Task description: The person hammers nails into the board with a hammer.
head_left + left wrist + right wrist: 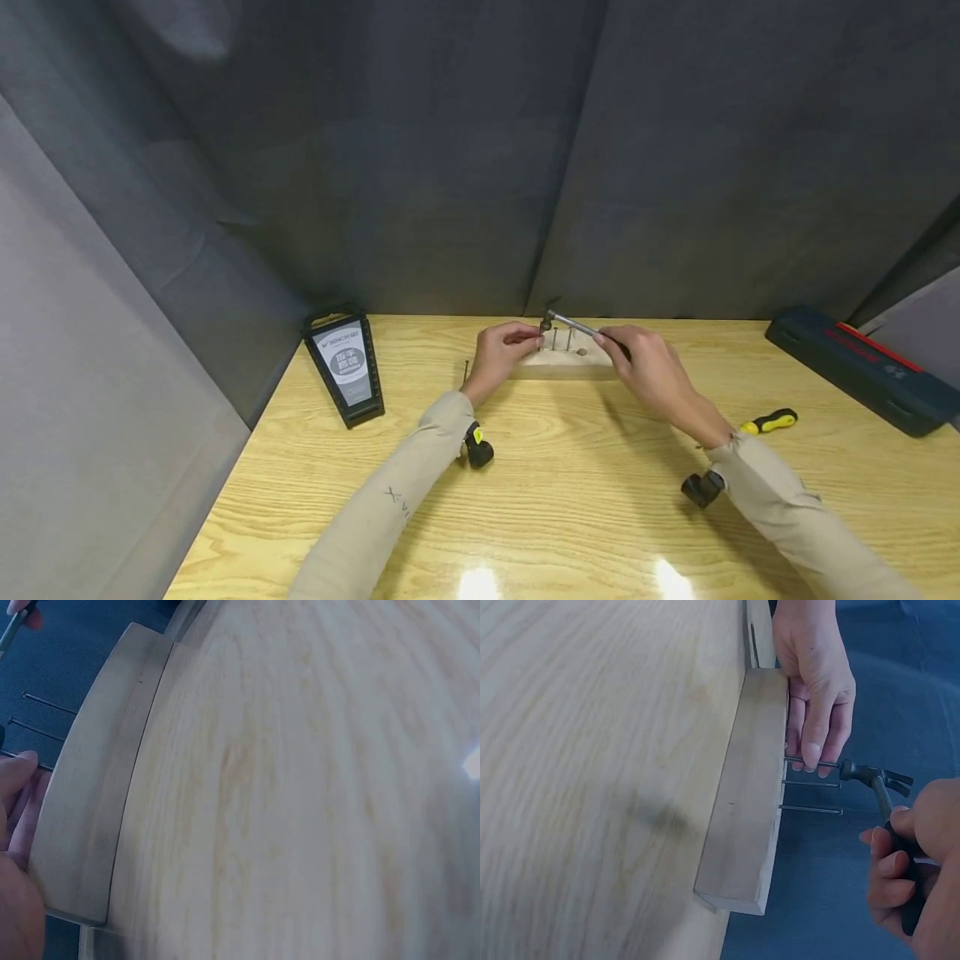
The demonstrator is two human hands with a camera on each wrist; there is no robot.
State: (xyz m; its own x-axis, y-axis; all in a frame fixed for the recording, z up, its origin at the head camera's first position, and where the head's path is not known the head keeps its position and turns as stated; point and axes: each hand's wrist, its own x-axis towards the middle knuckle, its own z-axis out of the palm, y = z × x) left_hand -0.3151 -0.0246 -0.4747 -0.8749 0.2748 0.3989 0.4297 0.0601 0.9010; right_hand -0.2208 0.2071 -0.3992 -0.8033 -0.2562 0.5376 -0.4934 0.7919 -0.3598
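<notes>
Your right hand point(648, 367) grips small steel claw hammer point(870, 776), head touching top of first thin nail point(810, 763). Your left hand point(502, 350) pinches that nail, upright in pale wooden block point(562, 362) at table's far edge. Two more nails alongside. Black socket rack point(345, 367) stands left.

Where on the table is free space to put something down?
Bare table lies in front, between the two sleeves, and between the black holder and the left hand. It is crowded at the wooden block, where nails, hammer and right hand meet.
</notes>
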